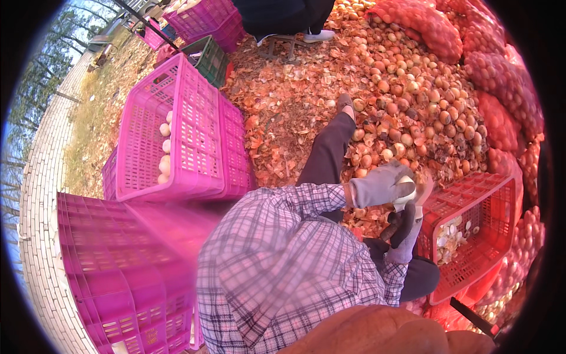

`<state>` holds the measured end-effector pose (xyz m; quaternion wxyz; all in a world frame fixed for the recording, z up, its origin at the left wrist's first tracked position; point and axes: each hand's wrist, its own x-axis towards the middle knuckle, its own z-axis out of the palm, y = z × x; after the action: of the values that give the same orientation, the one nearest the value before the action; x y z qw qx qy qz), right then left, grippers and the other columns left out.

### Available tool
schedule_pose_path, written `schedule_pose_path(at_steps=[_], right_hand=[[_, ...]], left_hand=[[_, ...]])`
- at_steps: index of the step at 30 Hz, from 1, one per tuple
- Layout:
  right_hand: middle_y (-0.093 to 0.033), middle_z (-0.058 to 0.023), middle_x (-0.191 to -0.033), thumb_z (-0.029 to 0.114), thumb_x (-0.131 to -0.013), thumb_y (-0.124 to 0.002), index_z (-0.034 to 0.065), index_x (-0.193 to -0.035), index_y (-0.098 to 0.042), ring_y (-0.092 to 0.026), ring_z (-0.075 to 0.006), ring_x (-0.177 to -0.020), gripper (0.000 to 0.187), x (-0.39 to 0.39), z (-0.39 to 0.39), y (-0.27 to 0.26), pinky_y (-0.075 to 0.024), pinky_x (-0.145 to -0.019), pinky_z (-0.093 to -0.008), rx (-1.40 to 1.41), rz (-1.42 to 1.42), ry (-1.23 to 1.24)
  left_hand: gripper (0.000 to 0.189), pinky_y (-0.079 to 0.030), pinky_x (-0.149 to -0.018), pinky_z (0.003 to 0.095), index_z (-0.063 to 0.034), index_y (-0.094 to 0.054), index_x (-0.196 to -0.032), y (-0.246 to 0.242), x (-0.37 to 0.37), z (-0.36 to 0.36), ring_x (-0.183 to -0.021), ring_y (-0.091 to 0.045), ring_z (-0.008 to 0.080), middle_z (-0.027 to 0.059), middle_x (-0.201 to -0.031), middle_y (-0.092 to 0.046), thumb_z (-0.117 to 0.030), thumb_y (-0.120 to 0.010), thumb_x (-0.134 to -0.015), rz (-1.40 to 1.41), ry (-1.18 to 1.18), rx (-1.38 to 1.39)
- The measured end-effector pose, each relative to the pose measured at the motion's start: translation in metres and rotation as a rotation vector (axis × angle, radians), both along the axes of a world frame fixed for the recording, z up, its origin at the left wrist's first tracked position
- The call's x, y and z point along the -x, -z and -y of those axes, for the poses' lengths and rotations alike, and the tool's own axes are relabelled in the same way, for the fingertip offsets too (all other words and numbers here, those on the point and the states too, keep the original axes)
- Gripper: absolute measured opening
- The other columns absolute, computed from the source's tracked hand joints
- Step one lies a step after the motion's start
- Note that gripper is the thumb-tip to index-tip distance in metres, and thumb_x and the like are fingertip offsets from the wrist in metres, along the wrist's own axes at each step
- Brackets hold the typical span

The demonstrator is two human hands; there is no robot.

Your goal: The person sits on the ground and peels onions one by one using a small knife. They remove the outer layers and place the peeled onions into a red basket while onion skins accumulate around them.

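Observation:
My left hand (382,183), in a grey work glove, holds a peeled white onion (404,191) in its fingers. Just below it, my right hand (403,230), gloved with a dark coated palm, is curled close to the underside of the onion. A pale blurred strip (425,191) stands beside the onion above the right fingers; whether it is onion skin or a blade I cannot tell. Close to both hands, a red plastic crate (468,194) leans on its side with white onion scraps (452,236) inside. Unpeeled onions (415,115) lie heaped beyond the left hand.
Red mesh sacks of onions (499,79) line the far right. Magenta crates (199,132) stand at the left, one holding peeled onions (165,166). Dry onion skins (283,115) cover the ground. At the top, another person (283,17) is beside a low stool (281,46) and a green crate (208,62).

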<state>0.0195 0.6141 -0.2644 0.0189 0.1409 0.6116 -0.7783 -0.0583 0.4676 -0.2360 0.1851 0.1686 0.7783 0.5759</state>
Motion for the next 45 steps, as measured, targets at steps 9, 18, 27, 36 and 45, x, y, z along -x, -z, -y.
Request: schedule_pose_path(at_steps=[9, 18, 27, 36, 45], right_hand=[[-0.055, 0.0010, -0.064, 0.033, -0.091, -0.056, 0.0031, -0.101, -0.053, -0.047, -0.0053, -0.046, 0.031, 0.010, -0.002, -0.026, -0.0343, -0.040, -0.0183, -0.002, 0.067, -0.109], [-0.062, -0.0087, -0.090, 0.030, -0.086, -0.056, -0.0022, -0.102, -0.059, -0.061, -0.0174, -0.083, 0.036, -0.005, -0.025, 0.002, -0.0483, -0.076, -0.0304, 0.195, 0.014, 0.023], [-0.061, -0.0125, -0.105, 0.031, -0.086, -0.054, -0.0021, -0.116, -0.052, -0.060, -0.0216, -0.097, 0.045, -0.028, -0.047, 0.028, -0.0499, -0.084, -0.0371, 0.561, -0.063, 0.157], [-0.057, -0.0027, -0.068, 0.025, -0.084, -0.068, 0.0016, -0.110, -0.055, -0.051, -0.0088, -0.055, 0.038, -0.019, -0.210, -0.036, -0.0404, -0.048, -0.0230, -0.458, 0.164, 0.437], [-0.058, -0.0011, -0.075, 0.022, -0.083, -0.067, -0.0018, -0.119, -0.051, -0.050, -0.0062, -0.056, 0.047, 0.035, -0.149, -0.011, -0.0390, -0.048, -0.0197, -0.340, 0.056, 0.328]], left_hand=[[0.053, -0.046, -0.082, 0.0279, -0.0064, -0.055, -0.116, 0.008, 0.003, 0.012, -0.097, -0.057, 0.0167, 0.0057, -0.106, -0.060, -0.051, -0.054, -0.088, 0.656, 0.074, -0.442], [0.055, -0.043, -0.097, 0.0370, -0.0059, -0.048, -0.126, 0.029, 0.002, 0.014, -0.112, -0.054, 0.0219, 0.0085, -0.122, -0.056, -0.047, -0.052, -0.091, 0.864, 0.163, -0.738], [0.045, -0.053, -0.073, 0.0328, -0.0017, -0.052, -0.116, 0.028, -0.005, 0.008, -0.089, -0.062, 0.0213, 0.0125, -0.104, -0.061, -0.037, -0.059, -0.089, 0.974, 0.015, -0.870], [0.054, -0.052, -0.059, 0.0283, 0.0003, -0.053, -0.114, 0.049, 0.015, 0.033, -0.081, -0.063, 0.0293, 0.0174, -0.104, -0.060, -0.044, -0.063, -0.084, 0.964, 0.058, -1.037], [0.037, -0.055, -0.070, 0.0314, 0.0007, -0.056, -0.110, -0.104, 0.045, 0.201, -0.090, -0.061, 0.0230, 0.0127, -0.102, -0.059, -0.025, -0.065, -0.085, -0.194, -0.820, -0.045]])
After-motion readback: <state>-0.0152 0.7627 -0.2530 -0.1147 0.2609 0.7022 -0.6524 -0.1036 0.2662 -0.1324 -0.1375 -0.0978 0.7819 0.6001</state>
